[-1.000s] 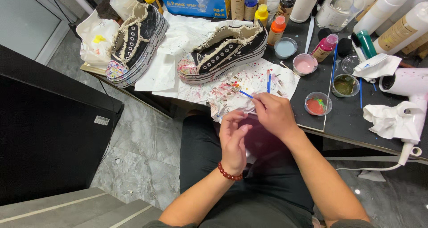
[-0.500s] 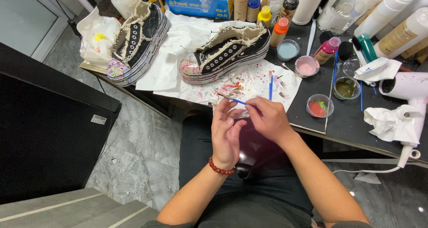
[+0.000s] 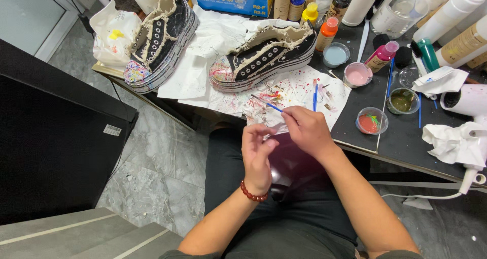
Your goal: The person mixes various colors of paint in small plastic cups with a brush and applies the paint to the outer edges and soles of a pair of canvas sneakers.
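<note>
Blue-handled and thin, the paintbrush (image 3: 267, 105) sits pinched between the fingertips of your right hand (image 3: 308, 131), its tip pointing up and left toward the nearer black sneaker (image 3: 264, 61). Your fingers are curled closed around the handle's rear end, a light grip that suits fine work. Your left hand (image 3: 257, 155) hovers just beside the right one, above your lap, fingers half curled with the thumb close to the fingertips; whether it holds anything small, I cannot tell.

That sneaker lies on its side on the paint-spattered paper (image 3: 299, 91), so the painted sole edge faces you and drips land on the sheet rather than the table (image 3: 406, 137). The second black sneaker (image 3: 160, 41) rests further left on more white paper, well apart from your hands.

Small cups of paint stand within easy reach to your right: a red one (image 3: 372, 121), a pink one (image 3: 356, 74), a pale blue one (image 3: 336, 54) and a greenish one (image 3: 402, 100). A second blue brush (image 3: 315, 94) lies on the spattered paper near your right hand. Squeeze bottles (image 3: 327, 33) line the back, and a white hair dryer (image 3: 469, 107) lies at the far right among crumpled tissues (image 3: 454, 142).
</note>
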